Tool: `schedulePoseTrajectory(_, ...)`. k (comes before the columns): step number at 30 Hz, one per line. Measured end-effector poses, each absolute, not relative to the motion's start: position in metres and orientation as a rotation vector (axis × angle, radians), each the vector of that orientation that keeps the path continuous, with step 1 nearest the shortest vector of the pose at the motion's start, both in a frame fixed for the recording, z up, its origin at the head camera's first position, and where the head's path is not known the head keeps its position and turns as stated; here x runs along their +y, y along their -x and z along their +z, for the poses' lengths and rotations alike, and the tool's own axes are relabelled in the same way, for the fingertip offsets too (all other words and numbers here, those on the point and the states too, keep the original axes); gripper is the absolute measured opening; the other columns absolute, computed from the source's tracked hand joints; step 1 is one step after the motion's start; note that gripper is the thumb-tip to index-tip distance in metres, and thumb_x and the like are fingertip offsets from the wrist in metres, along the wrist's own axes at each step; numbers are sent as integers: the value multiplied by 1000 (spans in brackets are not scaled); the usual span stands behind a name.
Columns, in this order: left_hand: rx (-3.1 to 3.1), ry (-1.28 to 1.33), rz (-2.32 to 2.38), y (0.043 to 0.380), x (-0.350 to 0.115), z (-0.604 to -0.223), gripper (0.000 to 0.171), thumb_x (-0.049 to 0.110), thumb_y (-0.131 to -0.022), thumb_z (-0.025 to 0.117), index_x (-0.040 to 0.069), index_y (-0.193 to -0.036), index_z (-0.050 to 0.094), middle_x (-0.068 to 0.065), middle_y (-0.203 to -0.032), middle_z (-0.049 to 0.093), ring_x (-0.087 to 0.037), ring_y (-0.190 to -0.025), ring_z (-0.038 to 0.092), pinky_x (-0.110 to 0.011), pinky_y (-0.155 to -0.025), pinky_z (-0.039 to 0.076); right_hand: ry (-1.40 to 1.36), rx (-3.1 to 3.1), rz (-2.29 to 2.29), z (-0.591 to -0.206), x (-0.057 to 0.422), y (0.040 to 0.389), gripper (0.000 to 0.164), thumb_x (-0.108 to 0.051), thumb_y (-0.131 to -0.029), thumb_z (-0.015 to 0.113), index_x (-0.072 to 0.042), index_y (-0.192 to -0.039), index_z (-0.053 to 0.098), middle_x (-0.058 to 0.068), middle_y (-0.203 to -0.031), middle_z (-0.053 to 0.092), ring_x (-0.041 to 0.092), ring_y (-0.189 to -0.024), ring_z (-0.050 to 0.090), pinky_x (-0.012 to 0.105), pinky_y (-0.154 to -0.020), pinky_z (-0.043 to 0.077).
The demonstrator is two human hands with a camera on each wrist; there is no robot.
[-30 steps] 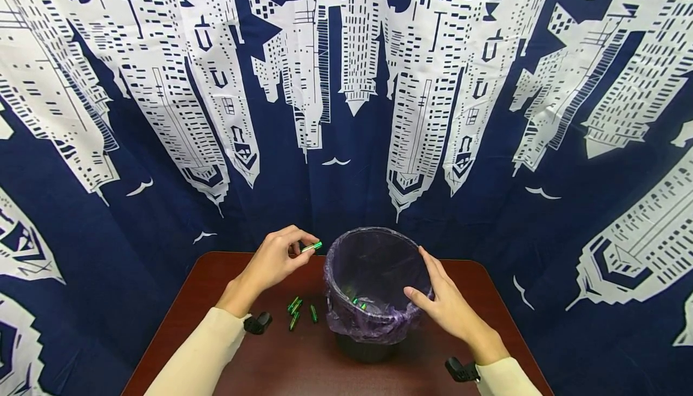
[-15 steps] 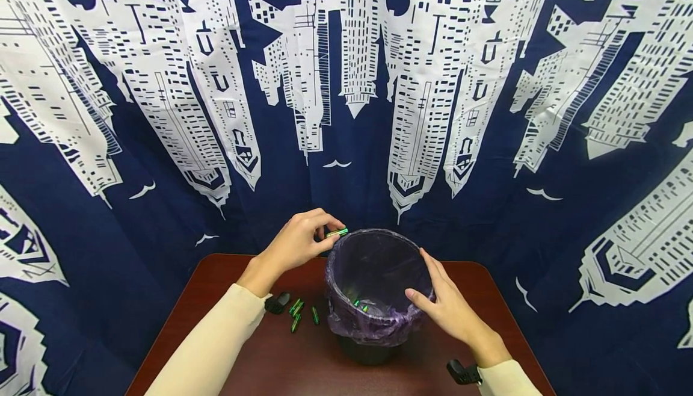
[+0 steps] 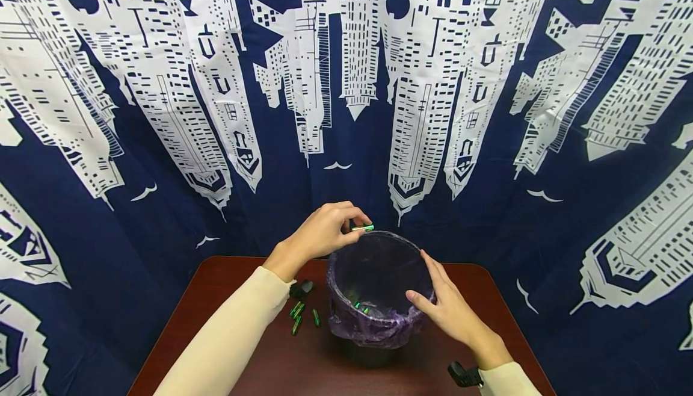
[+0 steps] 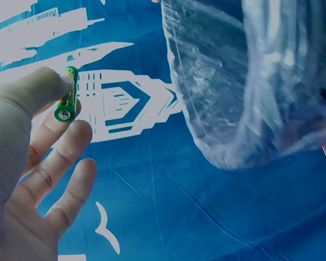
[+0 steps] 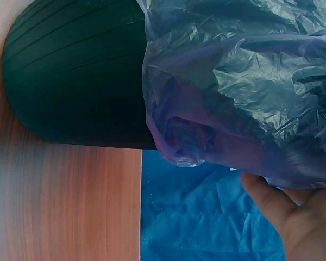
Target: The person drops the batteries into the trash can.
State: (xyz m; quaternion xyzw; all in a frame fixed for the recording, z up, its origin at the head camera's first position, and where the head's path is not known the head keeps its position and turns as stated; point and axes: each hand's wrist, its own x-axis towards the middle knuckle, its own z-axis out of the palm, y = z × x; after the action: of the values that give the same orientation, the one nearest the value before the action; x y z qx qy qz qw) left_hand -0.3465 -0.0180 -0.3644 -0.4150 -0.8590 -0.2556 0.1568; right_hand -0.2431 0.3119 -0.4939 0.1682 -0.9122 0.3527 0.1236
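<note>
Up at the far rim of the bin (image 3: 372, 357) is where the action's at: the left hand (image 3: 327, 230) has a green battery (image 3: 363, 227) pinched between thumb and fingers, other fingers loosely spread and holding nothing, going by the left wrist view. A second ago that hand was off to the left of the bin, so the battery's been carried right and farther back and now sits about level with the far edge. Can't really tell from the head view if it's over the mouth or just behind it, but the wrist view shows it clear of the purple bag (image 3: 373, 331). Meanwhile the right hand (image 3: 446, 306) has barely budged: fingers fairly straight against the right side of the rim, thumb spread away toward the near side, touching the bin more than clutching it as far as I can see. Two more batteries (image 3: 366, 311) show low inside the bin, and the loose batteries (image 3: 297, 325) are lying on the table (image 3: 260, 366) to the left, same as a second ago. So my read is this carry is nearly done but the battery isn't in yet, and that right hand is probably steadying the bin.
</note>
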Motion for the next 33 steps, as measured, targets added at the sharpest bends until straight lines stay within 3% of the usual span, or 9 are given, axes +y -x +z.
schedulePoseTrajectory(6,-2477,1198,-731,348,-4,-361,21,22,-109,85,22,-130,87,3,-114,81,-12,-90,72,-25,-79,58,-486,-2669,1026,-495,313,244,101,-45,-109,76,-9,-186,22,26,-188,33,59,-170,39,89,-129,35)
schedulePoseTrajectory(11,-2531,1178,-732,347,3,-364,32,29,-108,86,24,-140,83,1,-132,80,-17,-112,78,-36,-96,67,-484,-2672,1027,-496,313,245,100,-45,-110,76,-9,-186,22,26,-188,33,60,-170,39,89,-128,36)
schedulePoseTrajectory(15,-2563,1144,-726,345,1,-369,37,35,-108,86,25,-144,81,0,-140,78,-20,-123,77,-44,-105,67,-483,-2673,1029,-496,313,245,100,-46,-109,76,-9,-186,22,26,-188,32,60,-170,39,89,-128,35)
schedulePoseTrajectory(27,-2573,1108,-758,345,-23,-388,32,35,-111,81,22,-140,83,0,-136,81,-27,-124,78,-46,-106,67,-477,-2666,1015,-495,312,245,101,-46,-109,76,-7,-185,23,26,-188,33,59,-171,37,89,-129,34)
schedulePoseTrajectory(33,-2577,1054,-774,342,-40,-402,32,34,-111,82,21,-140,84,1,-134,81,-22,-122,78,-46,-105,67,-471,-2681,1016,-496,313,245,101,-46,-109,76,-8,-186,22,26,-189,31,60,-172,36,89,-129,34)
